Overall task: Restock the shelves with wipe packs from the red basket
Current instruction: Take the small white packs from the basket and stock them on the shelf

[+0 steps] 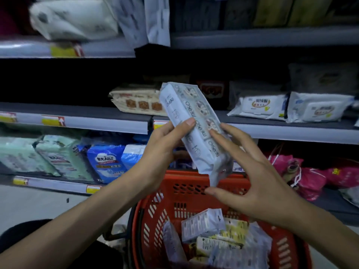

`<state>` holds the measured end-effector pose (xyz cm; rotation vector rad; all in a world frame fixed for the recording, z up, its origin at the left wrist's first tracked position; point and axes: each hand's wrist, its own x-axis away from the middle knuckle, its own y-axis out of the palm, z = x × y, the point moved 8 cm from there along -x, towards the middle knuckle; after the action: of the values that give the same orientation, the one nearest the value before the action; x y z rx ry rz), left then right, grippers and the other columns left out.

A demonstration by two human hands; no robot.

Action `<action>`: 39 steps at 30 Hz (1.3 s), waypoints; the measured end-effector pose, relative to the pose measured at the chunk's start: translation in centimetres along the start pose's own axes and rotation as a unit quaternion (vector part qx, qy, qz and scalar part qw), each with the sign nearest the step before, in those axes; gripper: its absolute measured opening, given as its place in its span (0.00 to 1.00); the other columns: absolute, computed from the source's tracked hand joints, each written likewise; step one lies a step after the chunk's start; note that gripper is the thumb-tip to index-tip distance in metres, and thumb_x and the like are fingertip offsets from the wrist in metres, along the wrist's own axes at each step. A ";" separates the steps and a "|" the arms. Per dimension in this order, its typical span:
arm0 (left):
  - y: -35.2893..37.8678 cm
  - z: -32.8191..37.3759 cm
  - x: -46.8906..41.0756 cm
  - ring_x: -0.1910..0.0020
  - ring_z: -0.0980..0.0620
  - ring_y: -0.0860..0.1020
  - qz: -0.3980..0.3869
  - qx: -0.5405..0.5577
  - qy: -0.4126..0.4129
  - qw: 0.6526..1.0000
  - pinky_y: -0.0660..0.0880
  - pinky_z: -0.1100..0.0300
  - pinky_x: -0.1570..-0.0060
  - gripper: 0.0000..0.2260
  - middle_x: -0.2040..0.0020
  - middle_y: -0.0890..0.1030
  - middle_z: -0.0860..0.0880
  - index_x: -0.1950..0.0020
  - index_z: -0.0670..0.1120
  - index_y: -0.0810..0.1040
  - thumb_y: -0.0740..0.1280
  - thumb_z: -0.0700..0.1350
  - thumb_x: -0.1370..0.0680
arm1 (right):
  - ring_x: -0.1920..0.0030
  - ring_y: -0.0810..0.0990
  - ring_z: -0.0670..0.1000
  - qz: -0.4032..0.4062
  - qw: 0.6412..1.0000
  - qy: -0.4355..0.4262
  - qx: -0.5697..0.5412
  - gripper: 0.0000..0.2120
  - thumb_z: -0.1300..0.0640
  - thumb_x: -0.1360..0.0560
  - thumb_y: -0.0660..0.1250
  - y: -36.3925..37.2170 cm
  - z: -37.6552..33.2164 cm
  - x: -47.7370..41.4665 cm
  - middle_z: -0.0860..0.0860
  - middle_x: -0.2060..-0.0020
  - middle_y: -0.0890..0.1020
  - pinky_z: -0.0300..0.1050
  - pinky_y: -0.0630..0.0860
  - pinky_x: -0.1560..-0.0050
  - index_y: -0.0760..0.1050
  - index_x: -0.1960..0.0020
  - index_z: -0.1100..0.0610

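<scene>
A long pale-blue wipe pack (194,129) is tilted in the air above the red basket (186,191), in front of the middle shelf (93,121). My left hand (165,150) grips its left side, thumb across the front. My right hand (252,171) touches its right side and lower end with fingers spread and straight. Several more wipe packs (211,237) lie in the basket below.
The middle shelf holds a beige pack (136,101) behind the held pack and white wipe packs (258,105) to the right. Green and blue packs (83,160) fill the lower left shelf. Pink bags (310,175) lie lower right. White packs (73,18) sit on the top shelf.
</scene>
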<state>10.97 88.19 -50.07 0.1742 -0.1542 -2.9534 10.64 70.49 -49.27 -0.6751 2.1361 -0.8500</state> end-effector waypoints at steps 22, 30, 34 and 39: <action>-0.5 16.2 -6.1 0.46 0.55 0.85 0.006 -0.220 0.287 0.932 0.80 0.59 0.49 0.23 0.46 0.87 0.54 0.26 0.53 0.76 0.71 0.38 0.20 | 0.35 0.79 0.39 0.270 0.915 -0.054 -0.294 0.27 0.59 0.19 0.68 -8.4 -5.6 -16.3 0.38 0.34 0.80 0.40 0.79 0.39 0.69 0.23 0.43; -3.2 19.2 -10.2 0.59 0.56 0.75 0.300 -0.429 0.269 0.808 0.65 0.59 0.66 0.01 0.53 0.74 0.56 0.50 0.55 0.78 0.69 0.48 0.20 | 0.46 0.83 0.39 0.345 0.921 0.040 -0.178 0.19 0.57 0.19 0.68 -7.9 -2.9 -24.5 0.41 0.48 0.86 0.37 0.78 0.48 0.77 0.30 0.46; -3.6 18.0 -10.4 0.57 0.55 0.75 0.339 -0.451 0.264 0.782 0.64 0.57 0.65 0.11 0.54 0.76 0.58 0.37 0.58 0.77 0.67 0.50 0.19 | 0.49 0.83 0.47 0.370 0.919 0.080 -0.111 0.14 0.52 0.21 0.70 -7.2 -2.0 -24.5 0.44 0.54 0.86 0.41 0.74 0.55 0.79 0.36 0.46; -3.4 16.5 -10.4 0.50 0.56 0.79 0.294 -0.424 0.289 0.807 0.76 0.57 0.55 0.22 0.48 0.79 0.58 0.26 0.58 0.73 0.69 0.50 0.20 | 0.50 0.83 0.48 0.369 0.918 0.102 -0.099 0.12 0.52 0.24 0.73 -7.9 -1.9 -24.1 0.44 0.54 0.85 0.44 0.77 0.54 0.82 0.41 0.47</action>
<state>18.42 94.99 -33.05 0.7090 0.9789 -1.9692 25.09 82.38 -32.07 0.1632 2.4116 -0.2938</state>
